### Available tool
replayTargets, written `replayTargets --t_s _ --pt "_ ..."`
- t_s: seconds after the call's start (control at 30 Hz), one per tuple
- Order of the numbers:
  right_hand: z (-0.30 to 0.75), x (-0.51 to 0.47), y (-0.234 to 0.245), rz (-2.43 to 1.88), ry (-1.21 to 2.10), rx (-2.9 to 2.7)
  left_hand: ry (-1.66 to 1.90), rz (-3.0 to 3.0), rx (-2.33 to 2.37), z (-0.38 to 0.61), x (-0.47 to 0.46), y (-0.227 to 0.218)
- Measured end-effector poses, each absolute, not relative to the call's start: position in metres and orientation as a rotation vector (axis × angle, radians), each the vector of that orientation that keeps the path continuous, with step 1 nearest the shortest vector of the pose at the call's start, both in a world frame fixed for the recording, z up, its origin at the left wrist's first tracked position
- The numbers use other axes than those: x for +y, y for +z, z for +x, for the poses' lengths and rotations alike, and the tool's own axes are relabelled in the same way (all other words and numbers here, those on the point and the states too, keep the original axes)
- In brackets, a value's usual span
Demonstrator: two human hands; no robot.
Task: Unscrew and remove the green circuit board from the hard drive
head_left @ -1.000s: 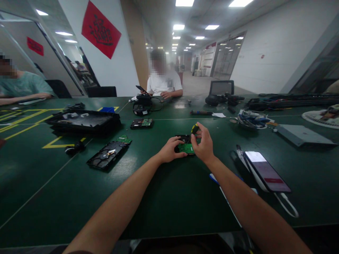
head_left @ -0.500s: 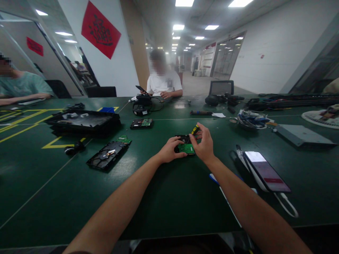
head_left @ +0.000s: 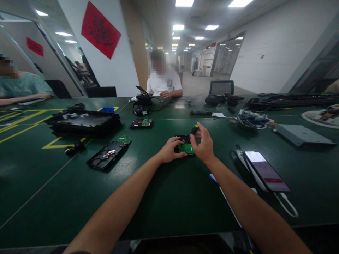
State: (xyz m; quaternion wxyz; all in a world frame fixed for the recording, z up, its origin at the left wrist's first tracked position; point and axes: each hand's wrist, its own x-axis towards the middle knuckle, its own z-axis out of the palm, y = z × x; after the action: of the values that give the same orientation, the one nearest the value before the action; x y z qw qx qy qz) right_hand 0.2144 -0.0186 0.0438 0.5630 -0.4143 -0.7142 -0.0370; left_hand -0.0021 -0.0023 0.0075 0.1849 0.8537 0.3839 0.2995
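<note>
The left hand is partly open, thumb and fingers spread round the left end of a small drive and gripping it against the tabletop. The drive lies flat in front of the person, its green board facing up along the near part and a black part on the far side. The right hand is half curled, grasping a black-and-yellow screwdriver between thumb and fingers; the tool stands tilted over the drive's right end. The right hand hides that end — whether the tip touches the drive I cannot tell.

To the left lies an open black casing, with a small green circuit board at its far right corner. Farther left sits a large black tray, and a second drive rests on the far side, left of the hands. To the right are a lit phone, a flat grey box and a cable bundle. The right forearm partly covers a blue-and-white object on the near right. A person in a white shirt sits across the tabletop — well apart from the drive.
</note>
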Motion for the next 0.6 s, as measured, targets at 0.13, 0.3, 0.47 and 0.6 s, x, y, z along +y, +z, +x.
replayTargets --t_s 0.13,0.3,0.47,0.6 --pt "0.2143 -0.0188 0.0441 -0.982 -0.094 -1.678 0.845 2.406 1.079 -0.0022 -0.0034 0.0087" --pt "0.2157 -0.0205 0.0464 -0.985 -0.104 -1.7 0.842 2.406 1.079 -0.0022 -0.0033 0.0094" --pt "0.2151 -0.0206 0.0463 -0.974 -0.091 -1.716 0.858 2.391 1.073 -0.0018 -0.0031 0.0088" --pt "0.2146 -0.0192 0.0447 -0.976 -0.096 -1.686 0.859 2.405 1.067 -0.0021 -0.0018 0.007"
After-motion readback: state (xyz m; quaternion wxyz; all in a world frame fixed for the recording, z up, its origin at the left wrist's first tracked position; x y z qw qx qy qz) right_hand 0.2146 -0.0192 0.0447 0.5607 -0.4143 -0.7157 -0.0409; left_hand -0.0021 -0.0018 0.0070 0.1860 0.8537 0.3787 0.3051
